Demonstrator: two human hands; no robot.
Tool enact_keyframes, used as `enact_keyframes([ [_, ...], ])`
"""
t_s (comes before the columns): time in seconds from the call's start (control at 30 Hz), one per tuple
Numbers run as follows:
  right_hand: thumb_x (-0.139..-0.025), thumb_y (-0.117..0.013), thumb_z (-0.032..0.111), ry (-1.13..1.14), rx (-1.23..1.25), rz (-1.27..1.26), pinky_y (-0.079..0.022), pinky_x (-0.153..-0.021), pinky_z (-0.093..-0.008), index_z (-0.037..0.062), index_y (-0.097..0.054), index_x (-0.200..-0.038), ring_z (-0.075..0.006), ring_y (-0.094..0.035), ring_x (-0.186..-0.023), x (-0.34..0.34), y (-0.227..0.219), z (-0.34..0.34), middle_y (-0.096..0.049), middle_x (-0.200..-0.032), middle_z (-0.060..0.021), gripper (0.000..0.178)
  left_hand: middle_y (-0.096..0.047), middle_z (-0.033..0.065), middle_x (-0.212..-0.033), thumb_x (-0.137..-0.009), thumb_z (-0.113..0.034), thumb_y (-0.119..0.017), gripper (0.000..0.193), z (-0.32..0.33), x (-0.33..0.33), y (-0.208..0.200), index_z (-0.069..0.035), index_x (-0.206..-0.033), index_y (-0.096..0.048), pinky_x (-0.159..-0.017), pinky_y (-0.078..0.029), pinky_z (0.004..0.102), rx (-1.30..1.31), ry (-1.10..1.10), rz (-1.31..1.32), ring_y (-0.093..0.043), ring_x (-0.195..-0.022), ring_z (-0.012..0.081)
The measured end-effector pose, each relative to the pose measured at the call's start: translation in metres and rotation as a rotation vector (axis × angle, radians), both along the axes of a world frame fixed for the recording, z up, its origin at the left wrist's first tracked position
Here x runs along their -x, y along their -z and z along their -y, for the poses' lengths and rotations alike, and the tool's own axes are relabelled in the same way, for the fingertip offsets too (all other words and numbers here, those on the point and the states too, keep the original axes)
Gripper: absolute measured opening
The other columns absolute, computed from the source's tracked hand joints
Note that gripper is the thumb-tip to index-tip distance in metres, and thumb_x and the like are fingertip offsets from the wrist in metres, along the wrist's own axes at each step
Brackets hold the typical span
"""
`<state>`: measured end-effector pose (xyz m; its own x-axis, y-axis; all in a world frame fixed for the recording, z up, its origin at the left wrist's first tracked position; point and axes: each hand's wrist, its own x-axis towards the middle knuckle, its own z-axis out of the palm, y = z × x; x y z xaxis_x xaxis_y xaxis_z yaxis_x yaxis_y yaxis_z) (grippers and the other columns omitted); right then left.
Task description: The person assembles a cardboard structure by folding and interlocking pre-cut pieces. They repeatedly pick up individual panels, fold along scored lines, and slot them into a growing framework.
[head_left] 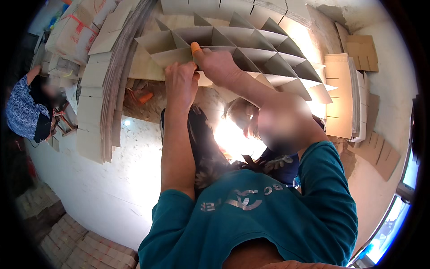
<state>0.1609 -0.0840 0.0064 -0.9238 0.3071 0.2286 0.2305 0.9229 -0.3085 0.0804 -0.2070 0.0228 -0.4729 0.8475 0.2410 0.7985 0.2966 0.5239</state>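
Note:
A cardboard divider [248,38] of interlocked grey-brown strips stands on the wooden work surface in front of me, its cells forming a grid. At its near left edge, my right hand [217,65] is closed on a strip; one fingertip wears an orange cover [195,48]. Right beside it, my left hand [181,85] is closed with bent fingers at the same near edge of the divider. The fingertips of both hands partly hide the spot they grip.
Tall stacks of slotted cardboard strips stand left [92,96] and right [339,94] of the work surface. More strips [280,9] lie behind the divider. Another person [29,107] sits at far left near a cardboard box [76,33]. Bundled cardboard [85,246] lies at lower left.

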Motion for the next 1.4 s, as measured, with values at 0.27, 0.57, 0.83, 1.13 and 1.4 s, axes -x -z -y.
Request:
enact_keyframes([
  [0.27, -0.089, -0.06, 0.026, 0.198, -0.027, -0.273, -0.052, -0.065, -0.0427, 0.0101, -0.055, -0.115, -0.0339, -0.063, -0.079, -0.019, -0.013, -0.049, -0.065, -0.093, -0.0118, 0.031, -0.062, 0.0165, -0.104, -0.067, -0.004, -0.075, 0.036, 0.006, -0.003, -0.002, -0.001, -0.101, -0.065, -0.092, -0.038, 0.0455, -0.025, -0.006, -0.084, -0.053, -0.103, 0.035],
  [0.57, -0.09, -0.055, 0.049, 0.587, 0.3, 0.235, -0.049, -0.067, -0.0407, -0.0039, -0.054, -0.122, -0.0337, -0.064, -0.071, -0.12, -0.037, -0.152, -0.059, -0.07, -0.0192, 0.062, -0.049, 0.0122, -0.134, -0.07, -0.005, -0.074, 0.074, -0.049, 0.009, -0.016, -0.005, -0.136, -0.041, -0.108, -0.028, 0.0459, -0.035, 0.2, -0.234, -0.033, -0.133, 0.0348],
  [0.83, -0.086, -0.063, 0.025, 0.242, 0.052, 0.247, -0.048, -0.063, -0.0478, 0.0085, -0.052, -0.101, -0.0375, -0.063, -0.072, -0.138, -0.004, -0.074, -0.064, -0.075, -0.0164, 0.025, -0.065, 0.0118, -0.101, -0.076, -0.004, -0.066, 0.03, -0.091, 0.053, 0.03, -0.009, -0.106, -0.065, -0.089, -0.043, 0.0413, 0.011, 0.492, -0.112, -0.057, -0.102, 0.0319],
  [1.13, -0.081, -0.065, 0.002, 0.217, -0.322, -0.223, -0.05, -0.078, -0.0412, 0.0091, -0.053, -0.129, -0.0335, -0.061, -0.094, -0.165, -0.046, -0.061, -0.061, -0.112, -0.0162, 0.049, -0.063, 0.0096, -0.095, -0.071, -0.009, -0.062, 0.03, -0.031, 0.005, -0.064, 0.0, -0.099, -0.063, -0.074, -0.046, 0.0375, -0.251, 0.442, -0.702, -0.058, -0.087, 0.0245],
  [1.4, -0.094, -0.055, 0.026, 0.664, -0.876, -0.065, -0.035, -0.105, -0.0394, 0.0103, -0.041, -0.14, -0.0203, -0.042, -0.128, -0.302, -0.045, -0.147, -0.044, -0.14, -0.0071, 0.05, -0.059, 0.0116, -0.099, -0.072, -0.009, -0.059, 0.03, 0.062, 0.129, -0.063, 0.002, -0.101, -0.06, -0.072, -0.044, 0.0393, -0.246, -0.188, -1.044, -0.053, -0.09, 0.0242],
])
